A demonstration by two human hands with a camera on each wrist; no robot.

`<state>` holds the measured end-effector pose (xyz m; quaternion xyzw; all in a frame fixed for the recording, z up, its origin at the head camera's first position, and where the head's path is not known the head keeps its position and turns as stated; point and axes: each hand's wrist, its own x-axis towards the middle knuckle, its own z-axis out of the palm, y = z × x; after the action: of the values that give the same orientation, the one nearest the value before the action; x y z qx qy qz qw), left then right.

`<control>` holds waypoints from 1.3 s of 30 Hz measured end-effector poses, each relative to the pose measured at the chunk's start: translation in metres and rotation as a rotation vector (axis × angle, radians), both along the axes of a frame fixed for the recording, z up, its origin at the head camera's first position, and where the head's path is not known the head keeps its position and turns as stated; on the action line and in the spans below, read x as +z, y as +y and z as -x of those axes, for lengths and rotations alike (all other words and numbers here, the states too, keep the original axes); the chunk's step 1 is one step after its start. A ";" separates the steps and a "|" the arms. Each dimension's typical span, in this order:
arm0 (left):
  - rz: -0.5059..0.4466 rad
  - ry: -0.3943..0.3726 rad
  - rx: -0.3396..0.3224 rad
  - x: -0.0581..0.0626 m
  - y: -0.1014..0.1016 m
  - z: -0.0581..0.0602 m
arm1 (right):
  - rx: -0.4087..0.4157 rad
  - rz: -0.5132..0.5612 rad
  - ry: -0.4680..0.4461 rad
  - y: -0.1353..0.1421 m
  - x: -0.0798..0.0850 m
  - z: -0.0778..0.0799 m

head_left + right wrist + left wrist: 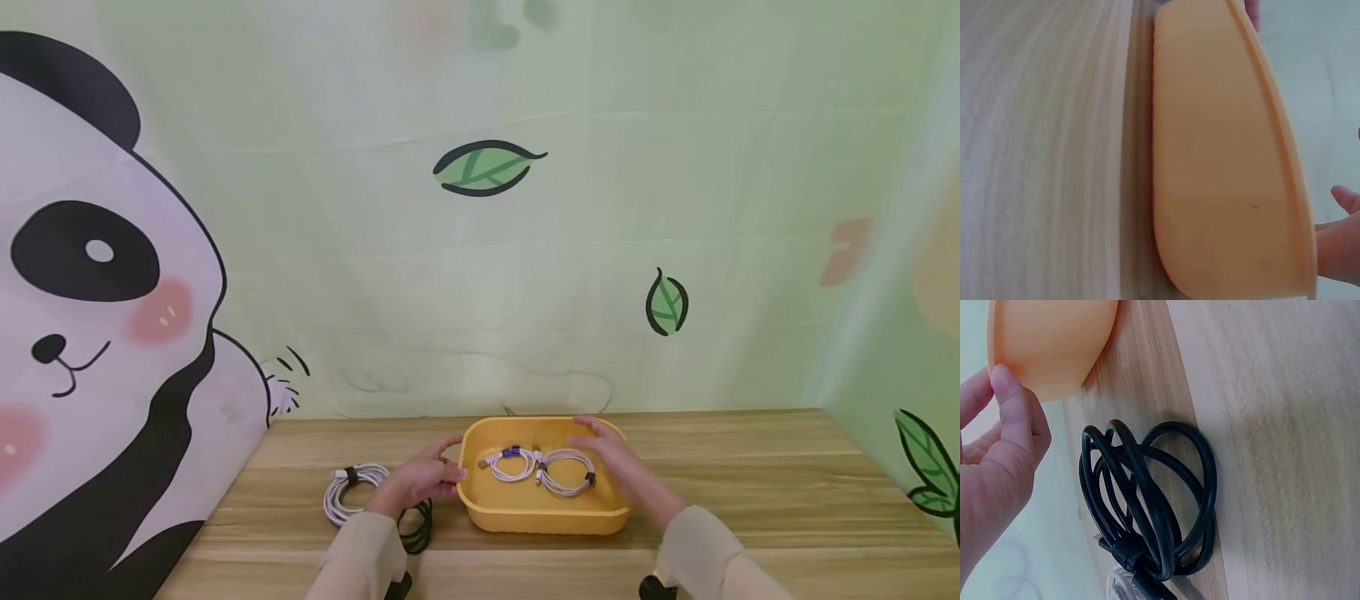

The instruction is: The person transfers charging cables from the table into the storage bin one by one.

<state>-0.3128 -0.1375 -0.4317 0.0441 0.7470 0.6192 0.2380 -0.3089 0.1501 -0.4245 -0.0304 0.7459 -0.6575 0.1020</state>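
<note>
A yellow plastic basin [551, 522] sits on the wooden table, holding two coiled white cables [512, 467], [566, 472]. My left hand [423, 477] pinches its left rim; in the left wrist view, the fingers [1013, 400] meet at the basin's edge. Over the right side reaches my right hand [615, 454], fingers extended toward the far right corner. The right wrist view shows the basin's outer wall [1222, 144], with part of that hand [1338, 244] beyond the rim and the rest hidden.
Left of the basin lies a coiled grey-white cable [333, 500] with a black strap. A coiled black cable [1147, 487] is beside it, near my left forearm. Behind the table [750, 483] hangs a pale green backdrop [360, 250] printed with a panda and leaves.
</note>
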 end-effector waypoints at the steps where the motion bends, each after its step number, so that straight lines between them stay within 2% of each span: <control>1: 0.001 0.000 0.001 0.000 0.000 0.000 | 0.004 0.001 -0.001 0.001 0.001 0.000; 13: 0.012 -0.003 0.007 0.000 0.001 0.003 | 0.075 0.056 0.022 0.017 0.013 0.003; 20: 0.004 0.004 0.004 -0.001 0.001 0.003 | 0.040 0.117 -0.047 0.025 0.022 0.000; 25: 0.003 0.008 0.001 -0.001 0.000 0.002 | 0.023 0.089 -0.037 0.029 0.024 -0.001; 30: 0.002 0.006 0.001 0.000 0.000 0.001 | -0.011 0.078 -0.048 0.040 0.010 0.013; 34: 0.003 0.006 0.001 -0.001 0.000 0.001 | -0.056 0.071 -0.064 0.054 -0.017 0.037; 37: 0.003 0.006 0.005 -0.001 0.001 0.002 | -0.057 0.053 -0.063 0.058 -0.015 0.035; 39: 0.001 0.007 0.006 -0.001 0.001 0.001 | -0.033 0.027 -0.052 0.058 -0.004 0.026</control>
<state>-0.3140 -0.1367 -0.4328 0.0437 0.7484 0.6193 0.2333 -0.3344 0.2084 -0.4289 -0.0021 0.7343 -0.6698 0.1100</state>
